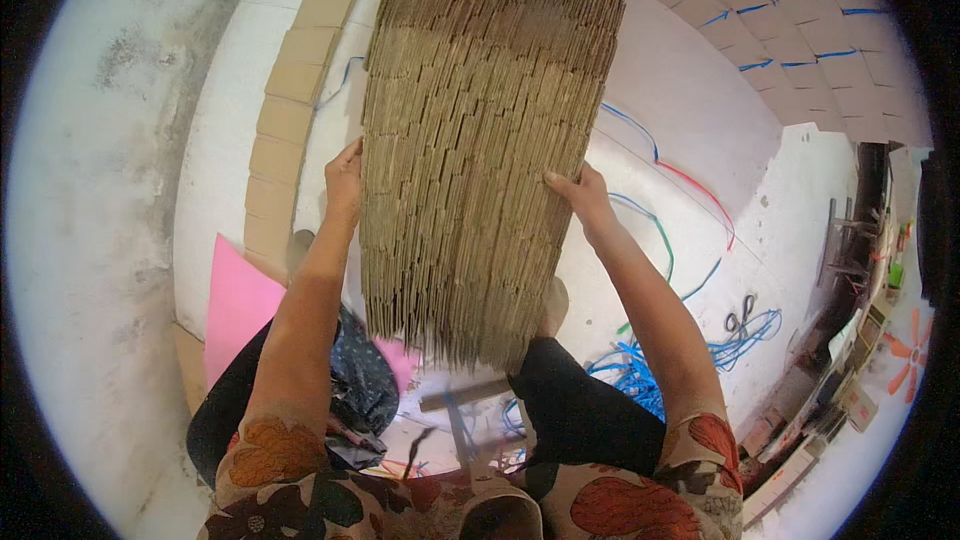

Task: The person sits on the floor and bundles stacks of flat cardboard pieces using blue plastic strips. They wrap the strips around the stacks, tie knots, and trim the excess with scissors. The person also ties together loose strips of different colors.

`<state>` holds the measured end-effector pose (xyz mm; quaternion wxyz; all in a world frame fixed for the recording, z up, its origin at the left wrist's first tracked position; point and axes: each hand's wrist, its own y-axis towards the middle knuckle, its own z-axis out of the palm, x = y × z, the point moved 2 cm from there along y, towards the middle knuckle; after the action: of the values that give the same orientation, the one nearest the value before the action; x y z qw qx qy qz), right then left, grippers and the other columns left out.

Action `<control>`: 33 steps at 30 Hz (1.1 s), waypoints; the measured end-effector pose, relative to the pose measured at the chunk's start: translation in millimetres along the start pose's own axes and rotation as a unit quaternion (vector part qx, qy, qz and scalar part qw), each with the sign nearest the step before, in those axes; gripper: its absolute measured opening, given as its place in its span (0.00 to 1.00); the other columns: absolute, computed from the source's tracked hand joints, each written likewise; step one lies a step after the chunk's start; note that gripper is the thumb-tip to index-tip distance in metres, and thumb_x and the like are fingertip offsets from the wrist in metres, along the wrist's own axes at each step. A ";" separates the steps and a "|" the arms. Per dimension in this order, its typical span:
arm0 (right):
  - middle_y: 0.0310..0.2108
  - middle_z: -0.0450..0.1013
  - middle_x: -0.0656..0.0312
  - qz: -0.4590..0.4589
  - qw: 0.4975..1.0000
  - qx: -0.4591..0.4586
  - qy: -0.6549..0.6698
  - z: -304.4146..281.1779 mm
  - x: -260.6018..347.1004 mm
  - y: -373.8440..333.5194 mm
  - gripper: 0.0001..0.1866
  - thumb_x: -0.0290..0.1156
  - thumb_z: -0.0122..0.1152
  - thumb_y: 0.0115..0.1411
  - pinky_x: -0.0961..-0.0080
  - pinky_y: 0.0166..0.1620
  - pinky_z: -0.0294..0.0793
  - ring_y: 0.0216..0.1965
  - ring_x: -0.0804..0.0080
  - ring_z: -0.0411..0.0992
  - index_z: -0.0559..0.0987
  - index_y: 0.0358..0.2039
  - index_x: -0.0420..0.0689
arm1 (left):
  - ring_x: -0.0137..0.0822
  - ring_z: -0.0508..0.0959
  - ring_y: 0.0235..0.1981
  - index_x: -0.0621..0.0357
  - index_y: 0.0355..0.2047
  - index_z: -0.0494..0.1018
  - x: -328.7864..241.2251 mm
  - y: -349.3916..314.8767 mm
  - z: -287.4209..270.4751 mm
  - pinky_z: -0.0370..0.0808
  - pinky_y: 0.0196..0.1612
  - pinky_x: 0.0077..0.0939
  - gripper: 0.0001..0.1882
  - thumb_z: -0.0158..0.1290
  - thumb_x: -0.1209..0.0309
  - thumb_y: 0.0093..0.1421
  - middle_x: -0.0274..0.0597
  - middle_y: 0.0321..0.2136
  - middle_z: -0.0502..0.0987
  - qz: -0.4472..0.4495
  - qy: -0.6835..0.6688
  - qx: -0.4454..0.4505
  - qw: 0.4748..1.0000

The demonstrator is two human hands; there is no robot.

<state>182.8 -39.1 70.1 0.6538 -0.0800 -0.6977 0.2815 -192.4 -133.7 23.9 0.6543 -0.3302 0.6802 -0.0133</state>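
Between my two hands stands a tall, thick stack of flat brown cardboard pieces, their edges facing up in uneven, staggered rows. My left hand presses against the stack's left side, its fingers partly hidden behind the edge. On the right side, my right hand grips it with the thumb lying over the near face and the other fingers out of sight. The stack's bottom end reaches down between my knees.
A row of cardboard pieces lies along the left. Bundled cardboard stacks with blue straps rise at the upper right. Tangled blue strapping and black scissors lie on the floor at right. A pink sheet is near my left arm.
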 end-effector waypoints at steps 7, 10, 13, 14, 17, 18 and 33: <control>0.44 0.68 0.56 -0.028 0.981 -0.051 0.186 7.6 21.2 23.3 0.35 0.34 0.65 0.47 0.71 0.46 0.67 0.43 0.66 0.68 0.59 0.53 0.42 | 0.34 0.74 0.39 0.66 0.51 0.64 -74.2 1.7 24.8 0.69 0.42 0.26 0.33 0.56 0.55 0.50 0.43 0.37 0.75 -0.013 0.027 0.054 0.998; 0.43 0.68 0.55 -0.018 0.983 -0.085 0.159 21.3 19.4 34.4 0.33 0.34 0.64 0.48 0.71 0.44 0.69 0.42 0.66 0.69 0.61 0.52 0.41 | 0.35 0.74 0.38 0.66 0.48 0.66 -79.4 -9.0 57.6 0.70 0.42 0.27 0.35 0.61 0.54 0.45 0.44 0.36 0.76 0.063 0.149 0.070 0.984; 0.42 0.69 0.56 -0.006 0.984 -0.092 0.154 34.6 27.9 32.8 0.30 0.34 0.63 0.48 0.70 0.44 0.69 0.42 0.67 0.69 0.62 0.50 0.40 | 0.37 0.75 0.38 0.66 0.45 0.68 -80.0 -16.9 62.8 0.71 0.42 0.28 0.35 0.64 0.57 0.40 0.46 0.36 0.76 0.059 0.087 0.085 0.991; 0.42 0.69 0.57 0.002 0.983 -0.074 0.168 32.5 26.6 35.0 0.29 0.34 0.63 0.49 0.69 0.44 0.69 0.42 0.67 0.68 0.63 0.49 0.40 | 0.37 0.75 0.37 0.66 0.44 0.68 -79.8 -14.4 63.3 0.71 0.42 0.28 0.34 0.65 0.58 0.40 0.47 0.36 0.76 0.034 0.092 0.091 0.991; 0.40 0.69 0.55 0.012 0.976 -0.069 0.205 26.3 26.3 36.6 0.29 0.34 0.65 0.47 0.69 0.43 0.70 0.40 0.65 0.70 0.64 0.48 0.39 | 0.38 0.76 0.37 0.66 0.43 0.68 -82.3 -0.3 63.3 0.71 0.42 0.29 0.33 0.66 0.61 0.38 0.47 0.36 0.76 -0.003 0.099 0.106 0.989; 0.42 0.69 0.54 0.006 0.980 -0.074 0.186 21.2 17.3 41.4 0.30 0.35 0.65 0.47 0.67 0.44 0.69 0.41 0.63 0.69 0.64 0.48 0.38 | 0.38 0.76 0.37 0.66 0.43 0.68 -78.5 2.7 63.7 0.72 0.42 0.29 0.34 0.66 0.61 0.38 0.47 0.36 0.76 0.003 0.095 0.110 0.989; 0.61 0.47 0.52 -0.367 0.702 0.094 -0.603 118.1 42.5 -6.1 0.42 0.56 0.50 0.52 0.45 0.61 0.32 0.64 0.58 0.41 0.53 0.59 0.41 | 0.40 0.72 0.45 0.63 0.54 0.59 -69.2 -8.8 57.9 0.69 0.46 0.30 0.44 0.65 0.58 0.39 0.48 0.46 0.70 0.026 0.054 0.109 0.992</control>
<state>65.6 -57.8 111.6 0.1491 0.4310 -0.8871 0.0714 -141.7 -84.3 80.6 0.6491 -0.2379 0.7172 -0.0882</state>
